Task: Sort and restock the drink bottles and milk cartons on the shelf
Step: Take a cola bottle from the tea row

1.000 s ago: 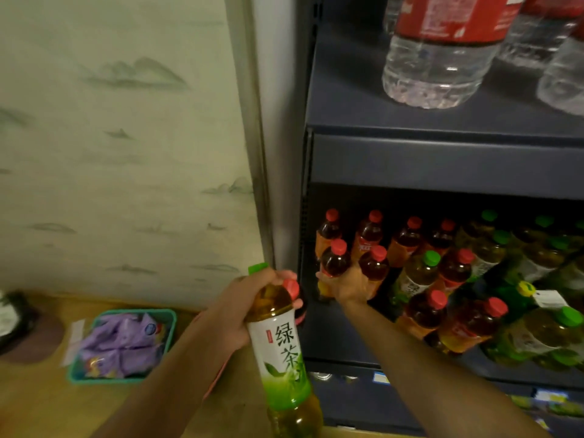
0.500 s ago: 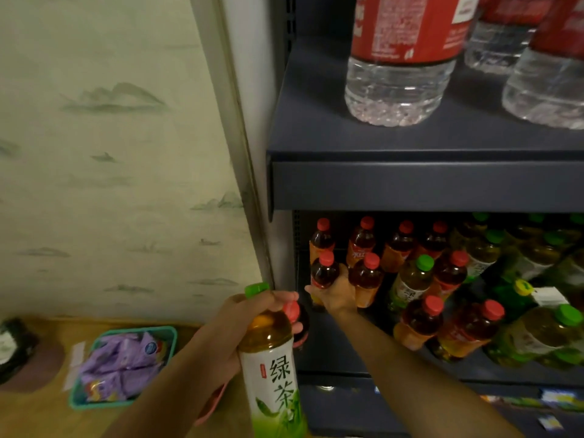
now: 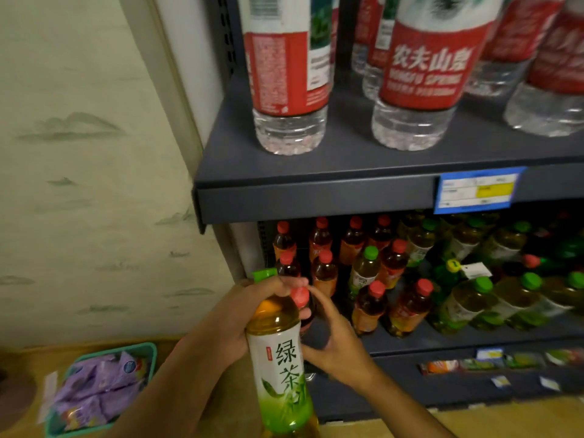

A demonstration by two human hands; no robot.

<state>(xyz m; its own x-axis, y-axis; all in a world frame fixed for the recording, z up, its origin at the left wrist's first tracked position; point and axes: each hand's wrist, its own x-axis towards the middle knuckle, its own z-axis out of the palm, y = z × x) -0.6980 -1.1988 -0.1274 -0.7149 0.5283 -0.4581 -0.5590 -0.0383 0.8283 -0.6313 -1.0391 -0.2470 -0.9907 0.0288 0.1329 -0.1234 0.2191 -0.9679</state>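
Left hand (image 3: 249,314) fingers curl in a grip beside the right hand (image 3: 335,336), whose fingers curl likewise.

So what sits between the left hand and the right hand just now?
In the head view, the green tea bottle and a small red-capped bottle sit between the left hand and right hand.

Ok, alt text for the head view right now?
Left hand grips a green tea bottle and a red-capped bottle together, right hand closing on the latter, before a shelf of tea bottles.
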